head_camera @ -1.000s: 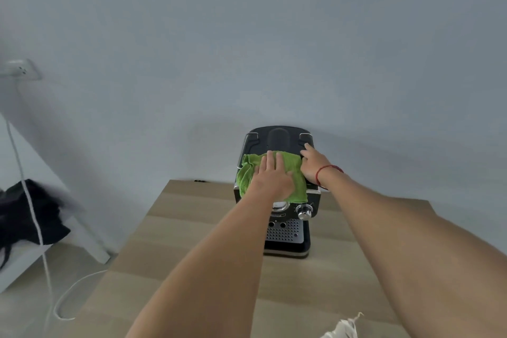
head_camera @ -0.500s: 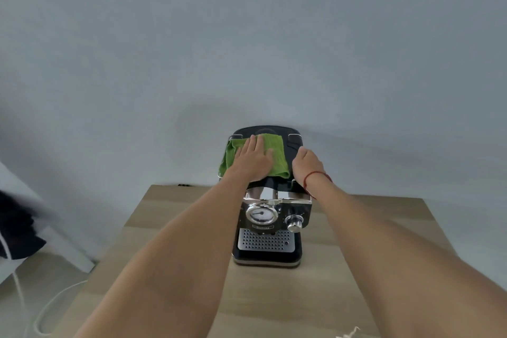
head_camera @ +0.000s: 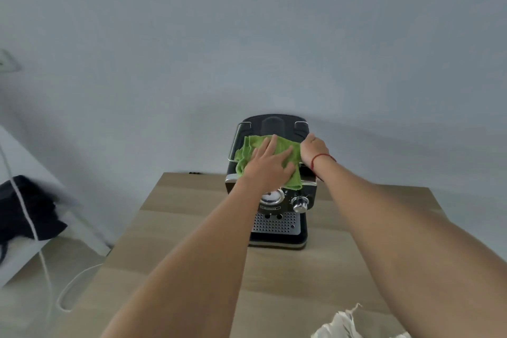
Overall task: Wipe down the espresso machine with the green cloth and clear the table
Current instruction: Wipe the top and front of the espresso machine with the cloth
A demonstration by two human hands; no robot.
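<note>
A black and chrome espresso machine (head_camera: 277, 225) stands at the back of the wooden table (head_camera: 192, 228), against the wall. The green cloth (head_camera: 248, 149) lies spread over its top, hanging a little over the front edge. My left hand (head_camera: 270, 166) presses flat on the cloth with fingers spread. My right hand (head_camera: 312, 149) rests on the machine's top right edge, beside the cloth, its fingers curled over the rim. A red string circles my right wrist.
A crumpled white item (head_camera: 354, 324) lies at the table's near right edge. To the left, a dark bag (head_camera: 24, 208) sits on a low white shelf, and a white cable (head_camera: 41, 255) hangs down to the floor.
My left hand has slid the cloth from the back of the machine's top toward the front, so it now covers part of the gauge panel. My right hand stays on the right edge.
</note>
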